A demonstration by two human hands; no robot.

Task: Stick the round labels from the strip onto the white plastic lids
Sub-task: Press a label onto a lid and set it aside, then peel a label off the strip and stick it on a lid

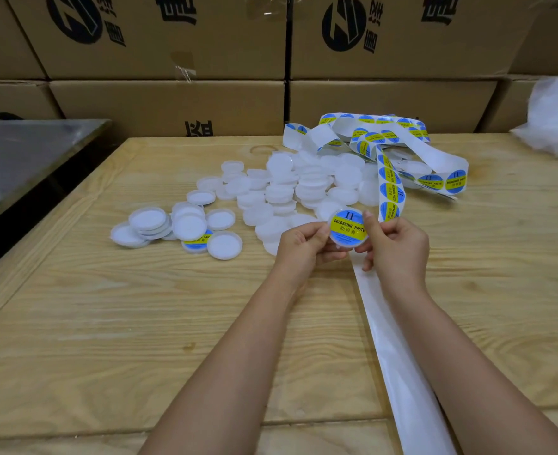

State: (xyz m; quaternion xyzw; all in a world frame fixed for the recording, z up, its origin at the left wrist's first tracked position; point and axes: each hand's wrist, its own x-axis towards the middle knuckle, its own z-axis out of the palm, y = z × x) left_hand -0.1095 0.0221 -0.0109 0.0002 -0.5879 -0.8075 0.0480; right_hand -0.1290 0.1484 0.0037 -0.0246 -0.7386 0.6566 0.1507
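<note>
Bare backing strip point(399, 356) trails toward the camera while both hands, left hand point(303, 246) and right hand point(394, 246), pinch one lid point(345, 244), pressing its label point(348, 226) flat.

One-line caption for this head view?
Both hands, left hand and right hand, hold a labelled lid above the wooden table.

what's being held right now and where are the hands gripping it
A labelled white lid, pinched at its rim: left hand on its left edge, right hand on its right edge, thumb by the label strip.
</note>
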